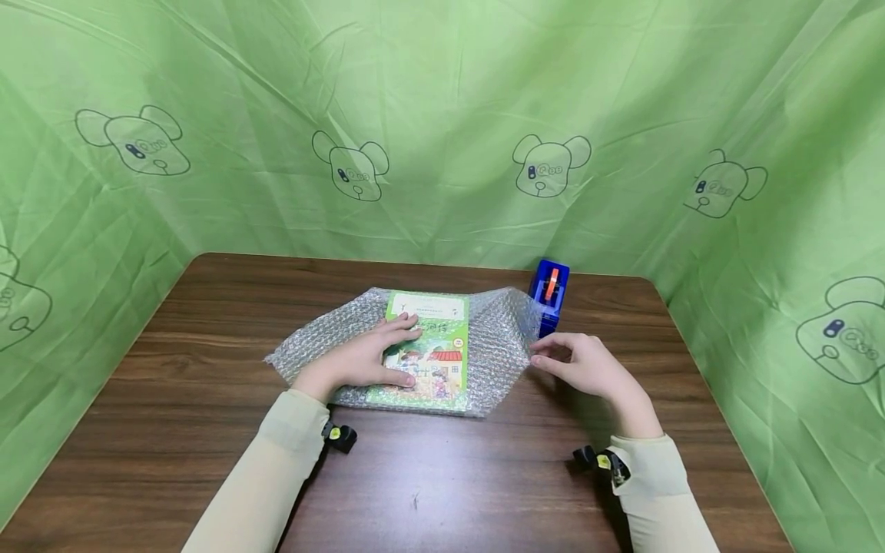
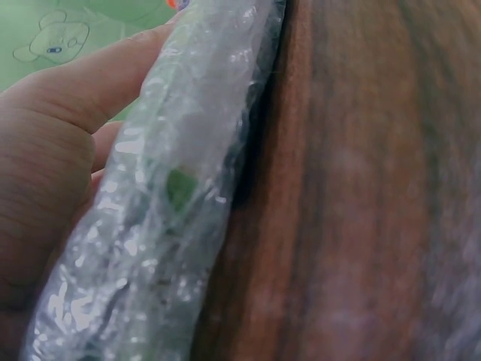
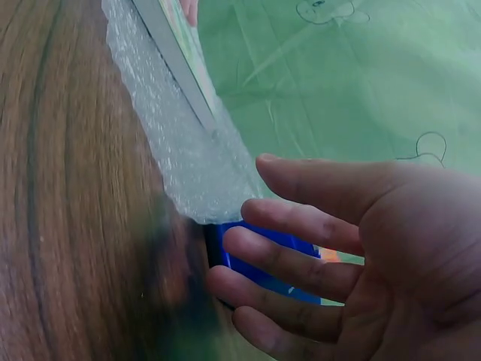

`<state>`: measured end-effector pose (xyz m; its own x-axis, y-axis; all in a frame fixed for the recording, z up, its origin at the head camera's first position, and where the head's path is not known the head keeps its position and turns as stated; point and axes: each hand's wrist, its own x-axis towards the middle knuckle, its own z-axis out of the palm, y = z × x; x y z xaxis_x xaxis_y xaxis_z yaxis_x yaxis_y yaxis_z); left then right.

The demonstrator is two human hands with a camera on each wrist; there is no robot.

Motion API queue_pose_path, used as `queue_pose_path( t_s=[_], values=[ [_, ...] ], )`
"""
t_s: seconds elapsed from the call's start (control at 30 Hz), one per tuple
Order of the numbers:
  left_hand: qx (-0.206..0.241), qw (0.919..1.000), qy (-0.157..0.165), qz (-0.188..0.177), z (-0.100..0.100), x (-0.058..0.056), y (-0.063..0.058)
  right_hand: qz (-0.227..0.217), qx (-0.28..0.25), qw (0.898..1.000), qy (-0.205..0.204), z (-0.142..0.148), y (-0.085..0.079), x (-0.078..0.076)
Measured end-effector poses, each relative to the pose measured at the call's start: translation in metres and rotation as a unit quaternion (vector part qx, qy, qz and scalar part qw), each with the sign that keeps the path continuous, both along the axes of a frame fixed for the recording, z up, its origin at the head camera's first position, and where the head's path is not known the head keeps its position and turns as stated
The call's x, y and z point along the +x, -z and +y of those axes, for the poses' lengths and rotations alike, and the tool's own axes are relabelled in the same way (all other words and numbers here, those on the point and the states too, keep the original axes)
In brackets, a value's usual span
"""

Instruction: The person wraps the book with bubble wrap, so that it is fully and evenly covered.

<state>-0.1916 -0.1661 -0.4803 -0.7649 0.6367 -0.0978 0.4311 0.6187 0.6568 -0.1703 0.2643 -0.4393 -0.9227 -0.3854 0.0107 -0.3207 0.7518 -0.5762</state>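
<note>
A green picture book lies on a sheet of bubble wrap, which spreads out past both its sides. My left hand rests on the book's left part, fingers spread and thumb lower down on the cover. In the left wrist view, the wrapped front edge shows bubble wrap around the book's edge beside that hand. At the wrap's right corner is my right hand, its fingertips right by the film. The right wrist view shows its fingers loosely bent, with the thumb apart from them and nothing gripped.
A blue tape dispenser with an orange roll core stands behind the right hand, partly overlapped by the wrap. All this lies on a dark wooden table. Green curtains with bear drawings hang around its back and sides.
</note>
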Motion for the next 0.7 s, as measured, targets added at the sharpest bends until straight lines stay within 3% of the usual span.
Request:
queue_pose_path(
  t_s=[0.43, 0.7],
  values=[
    [0.005, 1.0000, -0.002, -0.002, -0.001, 0.000, 0.002, -0.023, -0.011, 0.999, 0.031, 0.008, 0.007, -0.004],
    [0.007, 1.0000, -0.002, -0.001, 0.000, -0.001, 0.004, -0.025, -0.015, 0.999, 0.029, -0.001, 0.015, -0.005]
  ],
)
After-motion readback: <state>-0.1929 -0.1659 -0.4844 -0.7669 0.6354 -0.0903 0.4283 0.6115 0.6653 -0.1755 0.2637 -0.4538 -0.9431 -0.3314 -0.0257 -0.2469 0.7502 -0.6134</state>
